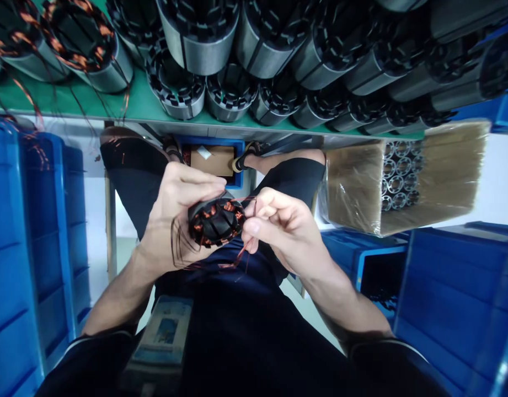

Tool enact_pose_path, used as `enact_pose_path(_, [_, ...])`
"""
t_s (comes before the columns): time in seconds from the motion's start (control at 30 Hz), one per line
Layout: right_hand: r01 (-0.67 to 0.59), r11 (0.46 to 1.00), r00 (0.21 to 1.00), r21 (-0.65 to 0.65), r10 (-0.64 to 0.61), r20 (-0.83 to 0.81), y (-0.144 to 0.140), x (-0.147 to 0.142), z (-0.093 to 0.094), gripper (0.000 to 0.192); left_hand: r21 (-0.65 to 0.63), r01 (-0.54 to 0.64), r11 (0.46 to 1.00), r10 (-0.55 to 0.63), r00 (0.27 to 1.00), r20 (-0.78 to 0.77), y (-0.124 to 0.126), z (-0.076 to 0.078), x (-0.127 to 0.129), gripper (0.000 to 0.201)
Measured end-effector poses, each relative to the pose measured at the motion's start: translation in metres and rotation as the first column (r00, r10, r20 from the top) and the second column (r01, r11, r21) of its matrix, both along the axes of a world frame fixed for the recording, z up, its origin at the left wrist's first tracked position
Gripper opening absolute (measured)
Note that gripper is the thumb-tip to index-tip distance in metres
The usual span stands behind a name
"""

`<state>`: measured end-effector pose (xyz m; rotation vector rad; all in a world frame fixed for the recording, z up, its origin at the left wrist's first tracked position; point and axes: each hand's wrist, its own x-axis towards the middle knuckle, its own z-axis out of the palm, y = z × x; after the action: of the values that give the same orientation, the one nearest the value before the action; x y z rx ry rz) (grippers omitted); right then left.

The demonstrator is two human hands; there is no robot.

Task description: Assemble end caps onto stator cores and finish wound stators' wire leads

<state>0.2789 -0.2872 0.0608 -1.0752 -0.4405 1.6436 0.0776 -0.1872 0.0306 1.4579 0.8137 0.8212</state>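
A motor workshop: steel stator cores (204,38) crowd a green bench (142,105) between blue crates (452,298).

I can read no text, label, brand, number or sign in this view. The one printed surface I find is a light blue packet (165,333) at about seven o'clock from the picture's centre, lying by the person's lap; it bears a darker blue picture panel, but its marks are too blurred for me to make out any letter or figure. At twelve o'clock, a small white slip (204,152) lies on brown cardboard inside a blue bin; I cannot tell whether anything is written on it. The blue crates and the cardboard box show me no lettering.
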Motion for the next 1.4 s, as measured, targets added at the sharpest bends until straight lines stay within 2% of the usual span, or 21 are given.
enact_pose_path(0.07, [-0.019,1.0,0.998,0.002,0.019,-0.059,0.001,0.003,-0.005,0.023,0.074,0.031,0.997,-0.028,0.999,-0.043,-0.004,-0.002,-0.002,0.069])
enact_pose_path(0.1, [-0.03,1.0,0.996,0.007,0.031,-0.087,0.002,0.004,-0.007,0.023,0.052,0.053,0.997,-0.052,0.999,-0.016,-0.005,-0.003,-0.002,0.069])
enact_pose_path(0.13, [-0.045,0.999,0.992,0.008,0.046,-0.117,0.003,0.004,-0.009,0.023,-0.074,0.077,0.994,-0.073,0.996,0.054,-0.007,-0.004,0.0,0.068])
enact_pose_path(0.17, [-0.061,0.998,0.987,0.006,0.061,-0.147,0.004,0.003,-0.01,0.024,-0.247,0.106,0.963,-0.071,0.987,0.147,-0.007,-0.005,0.002,0.069])
enact_pose_path(0.23, [-0.077,0.997,0.979,0.002,0.076,-0.19,0.005,-0.001,-0.012,0.026,-0.525,0.175,0.833,0.01,0.944,0.331,-0.009,-0.005,0.01,0.071])
enact_pose_path(0.27, [-0.078,0.997,0.977,0.002,0.077,-0.197,0.004,-0.003,-0.012,0.027,-0.59,0.208,0.78,0.061,0.914,0.402,-0.009,-0.004,0.014,0.07])
enact_pose_path(0.33, [-0.073,0.997,0.981,0.0,0.072,-0.179,0.002,-0.005,-0.009,0.028,-0.627,0.253,0.737,0.129,0.858,0.498,-0.008,-0.001,0.024,0.064])
enact_pose_path(0.4, [-0.07,0.998,0.987,0.002,0.069,-0.145,-0.001,-0.005,-0.003,0.029,-0.621,0.272,0.735,0.147,0.831,0.537,-0.006,0.004,0.032,0.061])
enact_pose_path(0.53, [-0.041,0.999,0.996,0.019,0.042,-0.076,-0.008,0.004,0.013,0.027,-0.652,0.241,0.719,0.149,0.863,0.483,-0.006,0.009,0.037,0.067])
enact_pose_path(0.63, [-0.041,0.999,0.999,0.029,0.041,0.018,-0.011,0.012,0.021,0.023,-0.692,0.175,0.701,0.159,0.907,0.39,-0.011,0.001,0.03,0.063])
enact_pose_path(0.7, [-0.048,0.999,0.994,0.012,0.047,0.102,-0.01,0.016,0.022,0.023,-0.694,0.108,0.712,0.154,0.94,0.304,-0.015,-0.008,0.023,0.06])
enact_pose_path(0.8, [-0.081,0.997,0.974,0.015,0.076,0.214,-0.007,0.016,0.019,0.023,-0.701,0.11,0.705,0.101,0.962,0.253,-0.021,-0.021,0.015,0.054])
enact_pose_path(0.9, [-0.186,0.979,0.931,0.085,0.148,0.334,-0.011,0.005,0.004,0.025,-0.668,0.158,0.727,0.122,0.928,0.352,-0.028,-0.029,0.014,0.057])
enact_pose_path(0.97, [-0.28,0.954,0.867,0.104,0.205,0.453,-0.018,-0.004,-0.016,0.03,-0.589,0.119,0.799,0.149,0.911,0.385,-0.031,-0.031,0.017,0.052])
enact_pose_path(1.07, [-0.379,0.924,0.775,0.049,0.288,0.562,-0.029,-0.003,-0.05,0.041,-0.342,-0.016,0.94,0.124,0.947,0.297,-0.031,-0.027,0.021,0.047])
enact_pose_path(1.1, [-0.399,0.917,0.754,0.018,0.317,0.576,-0.03,0.003,-0.059,0.042,-0.235,-0.037,0.971,0.097,0.964,0.249,-0.03,-0.024,0.021,0.05])
enact_pose_path(1.17, [-0.414,0.909,0.721,-0.039,0.354,0.596,-0.028,0.022,-0.068,0.039,-0.053,-0.02,0.998,0.028,0.988,0.154,-0.029,-0.017,0.021,0.053])
enact_pose_path(1.2, [-0.405,0.912,0.708,-0.068,0.359,0.608,-0.025,0.034,-0.066,0.038,0.011,0.009,1.0,-0.01,0.994,0.109,-0.028,-0.013,0.02,0.053])
enact_pose_path(1.27, [-0.361,0.928,0.72,-0.091,0.34,0.605,-0.014,0.056,-0.05,0.041,0.073,0.092,0.993,-0.097,0.993,0.066,-0.028,-0.005,0.018,0.056])
enact_pose_path(1.33, [-0.326,0.944,0.773,-0.054,0.299,0.559,-0.001,0.072,-0.024,0.047,0.067,0.184,0.981,-0.19,0.978,0.089,-0.028,0.001,0.017,0.071])
enact_pose_path(1.4, [-0.378,0.926,0.822,-0.001,0.336,0.46,0.012,0.078,0.004,0.043,0.043,0.259,0.965,-0.262,0.958,0.111,-0.028,0.006,0.017,0.088])
